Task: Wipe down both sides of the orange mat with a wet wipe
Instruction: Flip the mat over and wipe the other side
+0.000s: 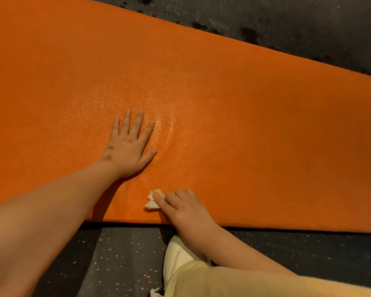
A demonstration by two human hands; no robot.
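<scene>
The orange mat (244,125) lies flat on the floor and fills most of the view, running from upper left to right. My left hand (129,144) presses flat on it near the middle, fingers straight and spread. My right hand (186,211) is close to the mat's near edge, its fingers bent over a small crumpled white wet wipe (153,199) and holding it against the mat. A shiny damp patch shows on the mat just right of my left hand.
Dark speckled floor (120,260) borders the mat in front and behind (287,22). My white shoe (178,256) and yellow trouser leg (244,281) sit just before the mat's near edge, under my right arm.
</scene>
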